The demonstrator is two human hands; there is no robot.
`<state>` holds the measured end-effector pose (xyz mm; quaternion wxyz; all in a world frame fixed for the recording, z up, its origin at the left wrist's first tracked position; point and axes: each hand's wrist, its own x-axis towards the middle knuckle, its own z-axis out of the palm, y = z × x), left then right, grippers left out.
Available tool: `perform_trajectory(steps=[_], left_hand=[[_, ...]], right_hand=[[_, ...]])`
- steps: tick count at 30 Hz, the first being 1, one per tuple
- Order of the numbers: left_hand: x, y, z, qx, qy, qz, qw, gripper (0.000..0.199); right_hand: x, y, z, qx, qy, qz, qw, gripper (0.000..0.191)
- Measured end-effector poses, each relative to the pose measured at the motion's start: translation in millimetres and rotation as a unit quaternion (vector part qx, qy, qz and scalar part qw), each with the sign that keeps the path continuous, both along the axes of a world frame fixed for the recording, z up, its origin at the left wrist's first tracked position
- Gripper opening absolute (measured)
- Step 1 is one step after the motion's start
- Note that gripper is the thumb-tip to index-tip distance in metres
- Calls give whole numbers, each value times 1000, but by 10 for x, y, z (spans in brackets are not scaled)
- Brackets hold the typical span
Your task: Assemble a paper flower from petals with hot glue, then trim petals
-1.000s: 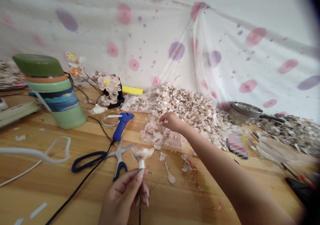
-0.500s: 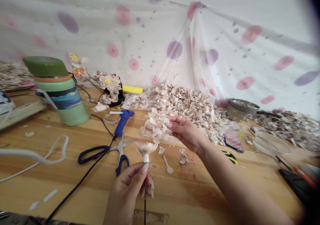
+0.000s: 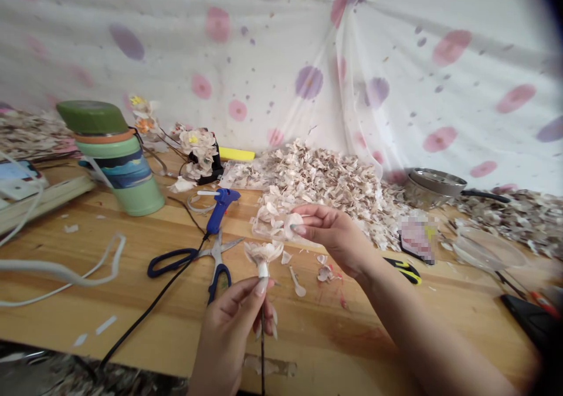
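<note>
Near the bottom centre, my left hand (image 3: 240, 320) pinches the dark stem of a pale flower (image 3: 264, 253) just under its white wrapped base. The flower stands upright, its petals spread at the top. Farther forward and to the right, my right hand (image 3: 336, 234) holds a thin whitish petal (image 3: 291, 224) between thumb and fingers. That petal is above the front of a clear tray (image 3: 259, 227) with loose petals in it. Behind the tray rises a large heap of pale petals (image 3: 325, 176). The flower and the held petal are apart.
Left of the flower lie scissors (image 3: 215, 261) and a blue glue gun (image 3: 217, 211) with a black cord. A green bottle (image 3: 136, 173) stands at the left, near finished flowers (image 3: 197, 152). A white spoon (image 3: 298, 281), yellow-black cutter (image 3: 404, 271) and metal-rimmed pan (image 3: 435, 188) are farther right.
My right hand has drawn slightly back from the tray, and the petal in its fingers now shows clearly. The whole view has shifted a little; my left hand keeps its hold on the flower.
</note>
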<state>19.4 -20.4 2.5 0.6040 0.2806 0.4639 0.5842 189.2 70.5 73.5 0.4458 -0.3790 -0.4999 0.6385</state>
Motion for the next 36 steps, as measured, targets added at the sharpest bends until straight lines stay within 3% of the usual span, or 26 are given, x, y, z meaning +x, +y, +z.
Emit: perform_trajectory(steps=[7, 12, 18, 25, 32, 36], left_hand=[[173, 70, 215, -15, -132, -13, 991, 34], [206, 93, 311, -16, -214, 2, 977, 28], [202, 66, 345, 1, -212, 10, 977, 25], [187, 12, 318, -2, -194, 0, 981, 26], [173, -25, 304, 14, -197, -34, 980, 22], [174, -30, 313, 7, -194, -34, 980, 22]], right_hand=[[-21, -130, 86, 94, 4, -65, 993, 17], [-82, -211, 88, 68, 54, -117, 989, 21], [-135, -324, 107, 82, 18, -96, 992, 14], [-184, -391, 118, 133, -101, -72, 983, 10], [-198, -362, 41, 207, -139, -90, 964, 7], [-205, -374, 20, 289, -151, -122, 937, 5]])
